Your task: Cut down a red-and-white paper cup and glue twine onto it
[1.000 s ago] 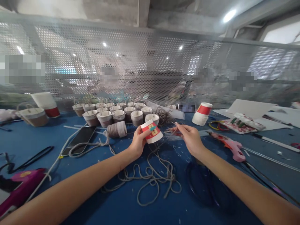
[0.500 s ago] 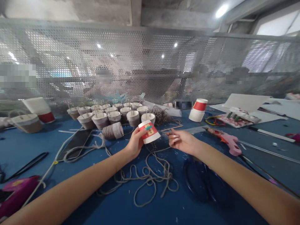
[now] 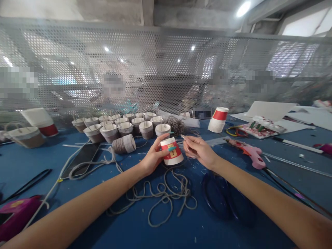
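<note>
My left hand (image 3: pixel 153 157) is closed around a red and white paper cup (image 3: pixel 172 157), which stands with its narrow end up. Just right of the cup, my right hand (image 3: pixel 198 149) has its fingers pinched together close to the cup's side. What lies between those fingers is too small to make out. Loose grey cord (image 3: pixel 166 197) is tangled on the blue table below both hands. Behind my left hand a cup wound with cord (image 3: pixel 124 144) lies on its side.
Several cord-wrapped cups with handles (image 3: pixel 109 133) stand in rows at the back. A stack of paper cups (image 3: pixel 217 121), a pink glue gun (image 3: pixel 250 154) and blue-handled scissors (image 3: pixel 223 197) are on the right. A dark phone (image 3: pixel 82 160) lies left, and a perforated screen (image 3: pixel 160 69) rises behind.
My left hand has moved the cup slightly right and down and turned it more upright. My right hand has come closer to the cup, its fingers raised beside it.
</note>
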A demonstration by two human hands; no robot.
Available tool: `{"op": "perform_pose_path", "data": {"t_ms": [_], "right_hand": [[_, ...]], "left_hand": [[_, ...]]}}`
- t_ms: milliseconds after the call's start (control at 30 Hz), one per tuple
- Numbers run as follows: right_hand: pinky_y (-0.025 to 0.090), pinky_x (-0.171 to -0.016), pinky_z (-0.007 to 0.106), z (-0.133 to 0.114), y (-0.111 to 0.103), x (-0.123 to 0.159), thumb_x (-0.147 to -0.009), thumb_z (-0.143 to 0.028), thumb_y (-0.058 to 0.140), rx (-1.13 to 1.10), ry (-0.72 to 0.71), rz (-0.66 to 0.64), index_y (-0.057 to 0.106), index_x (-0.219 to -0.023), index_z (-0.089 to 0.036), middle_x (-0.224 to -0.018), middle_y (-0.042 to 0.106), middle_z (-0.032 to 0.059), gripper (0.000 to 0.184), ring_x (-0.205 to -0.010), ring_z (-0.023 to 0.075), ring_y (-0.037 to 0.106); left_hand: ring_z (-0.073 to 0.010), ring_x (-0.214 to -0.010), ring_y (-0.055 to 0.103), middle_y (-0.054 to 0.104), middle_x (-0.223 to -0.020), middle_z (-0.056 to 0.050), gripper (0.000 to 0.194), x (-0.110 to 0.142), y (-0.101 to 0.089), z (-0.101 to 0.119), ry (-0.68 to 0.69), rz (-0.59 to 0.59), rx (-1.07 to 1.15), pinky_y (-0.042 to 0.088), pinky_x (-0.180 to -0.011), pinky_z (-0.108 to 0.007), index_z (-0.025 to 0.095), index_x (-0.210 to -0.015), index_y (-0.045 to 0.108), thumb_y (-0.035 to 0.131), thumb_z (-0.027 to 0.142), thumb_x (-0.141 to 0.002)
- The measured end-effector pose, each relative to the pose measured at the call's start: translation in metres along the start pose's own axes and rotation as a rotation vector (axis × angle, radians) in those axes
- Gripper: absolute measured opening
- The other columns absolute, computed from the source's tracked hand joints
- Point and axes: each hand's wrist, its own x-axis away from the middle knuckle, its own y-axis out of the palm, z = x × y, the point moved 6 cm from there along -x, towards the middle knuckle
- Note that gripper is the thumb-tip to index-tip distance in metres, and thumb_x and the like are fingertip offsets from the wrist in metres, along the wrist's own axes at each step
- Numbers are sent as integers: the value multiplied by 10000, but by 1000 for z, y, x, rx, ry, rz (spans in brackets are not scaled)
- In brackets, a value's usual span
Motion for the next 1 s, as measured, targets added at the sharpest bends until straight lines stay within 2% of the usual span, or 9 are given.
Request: {"op": "perform_pose_path", "data": {"t_ms": [67, 167, 333, 433, 733, 1000], "right_hand": [[235, -444, 235, -1, 4, 2, -814, -410, 570, 5, -30, -20, 473, -593, -177, -513, 420, -53, 336, -417, 56, 314], [297, -505, 254, -3, 7, 3, -820, -415, 557, 20, -54, -41, 462, -577, -188, -523, 435, -44, 345, -457, 74, 347], [261, -489, 254, -1, 9, 3, -828, -412, 549, 37, -68, -69, 458, -581, -192, -514, 433, -46, 343, -453, 79, 334], [279, -509, 253, -1, 11, 4, -862, -392, 505, 69, -79, -89, 462, -597, -194, -498, 436, -48, 334, -457, 82, 349], [312, -504, 245, -2, 15, 6, -849, -446, 516, 137, -98, -91, 482, -589, -192, -517, 489, -29, 364, -480, 92, 409], [335, -522, 248, -4, 18, 8, -876, -452, 464, 267, -131, -104, 506, -585, -193, -520, 509, -18, 392, -492, 99, 439]], "left_hand": [[-200, -956, 607, 657, -1051, -42, 612, 0, 1, 0, -5, -27, 0, 428, -913, -377, 267, -1217, 501, 718, 140, -659], [-203, -942, 606, 660, -1029, -51, 489, 0, 2, 0, -6, -49, -19, 431, -893, -364, 221, -1108, 583, 727, 148, -647], [-203, -911, 610, 666, -999, -53, 416, 1, 4, 0, 17, -114, -71, 431, -872, -355, 209, -1055, 607, 713, 158, -656], [-206, -909, 607, 663, -1004, -53, 388, 1, 6, 0, 30, -150, -94, 431, -864, -351, 215, -1065, 606, 687, 187, -686], [-245, -1086, 543, 614, -1144, -75, 468, 3, -1, 6, 124, -45, -243, 379, -964, -369, 219, -1137, 600, 698, 186, -681], [-227, -999, 580, 641, -1104, -64, 452, 6, 5, 8, 132, -73, -237, 408, -910, -343, 213, -1090, 612, 721, 172, -653]]}}
